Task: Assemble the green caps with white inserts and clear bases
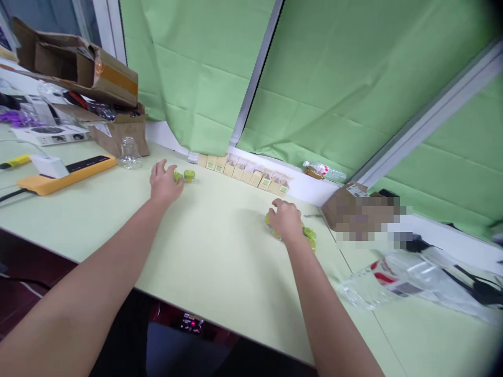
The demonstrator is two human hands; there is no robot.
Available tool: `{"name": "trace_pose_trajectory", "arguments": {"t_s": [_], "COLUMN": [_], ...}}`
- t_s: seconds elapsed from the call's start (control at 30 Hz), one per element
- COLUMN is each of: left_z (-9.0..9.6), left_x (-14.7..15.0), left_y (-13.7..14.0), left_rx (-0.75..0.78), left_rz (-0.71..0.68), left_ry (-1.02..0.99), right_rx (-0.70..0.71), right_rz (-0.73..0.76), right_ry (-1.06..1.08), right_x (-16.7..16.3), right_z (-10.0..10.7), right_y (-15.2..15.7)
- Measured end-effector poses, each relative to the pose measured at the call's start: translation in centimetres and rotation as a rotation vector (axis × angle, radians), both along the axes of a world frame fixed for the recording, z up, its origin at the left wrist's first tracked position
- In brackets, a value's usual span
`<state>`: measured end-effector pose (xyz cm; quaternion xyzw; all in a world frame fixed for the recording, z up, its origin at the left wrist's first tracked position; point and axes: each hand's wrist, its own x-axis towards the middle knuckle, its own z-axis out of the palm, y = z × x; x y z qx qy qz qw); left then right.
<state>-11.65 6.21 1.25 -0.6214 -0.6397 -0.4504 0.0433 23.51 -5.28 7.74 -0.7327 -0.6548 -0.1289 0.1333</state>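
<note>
Left hand [163, 182] half-curled beside small green-yellow pieces [189, 175] on the table [220, 246], right hand [288, 219] arched over more; can't tell if either grips any. Little cardboard boxes [256, 178] are lined up, probably just for tidiness.

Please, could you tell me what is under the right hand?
Small green-and-yellow pieces show on either side of the right hand, above the pale table. The hand covers the spot directly beneath it, so I cannot tell what lies there.
</note>
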Motion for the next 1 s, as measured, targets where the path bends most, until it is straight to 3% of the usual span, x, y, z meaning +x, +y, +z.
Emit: {"name": "trace_pose_trajectory", "arguments": {"t_s": [0.1, 0.3, 0.47, 0.6, 0.77, 0.9, 1.0], "left_z": [-0.7, -1.2, -0.9, 0.2, 0.8, 0.0, -0.4], "left_x": [-1.5, -0.7, -0.4, 0.2, 4.1, 9.1, 11.3], "left_y": [0.9, 0.9, 0.5, -0.4, -3.3, -6.3, -7.7], "left_rx": [-0.136, -0.134, -0.089, -0.122, -0.337, -0.272, -0.302], "left_rz": [0.005, -0.037, -0.012, 0.004, -0.354, -0.854, -1.014], "left_ry": [0.015, 0.037, 0.047, 0.075, 0.077, 0.015, -0.153], "right_rx": [0.1, 0.195, 0.169, 0.236, 0.244, 0.19, 0.155], "right_rz": [0.11, 0.282, 0.407, 0.403, 0.384, 0.39, 0.423], "right_ry": [0.058, 0.214, 0.306, 0.411, 0.649, 0.831, 0.9], "right_x": [-3.2, -9.0, -9.4, -8.6, -8.8, -8.8, -8.0], "right_z": [-0.4, -3.8, -6.0, -6.7, -7.8, -8.3, -8.4], "right_y": [-1.1, -2.0, -2.1, -1.7, -0.8, 0.0, 0.4]}}
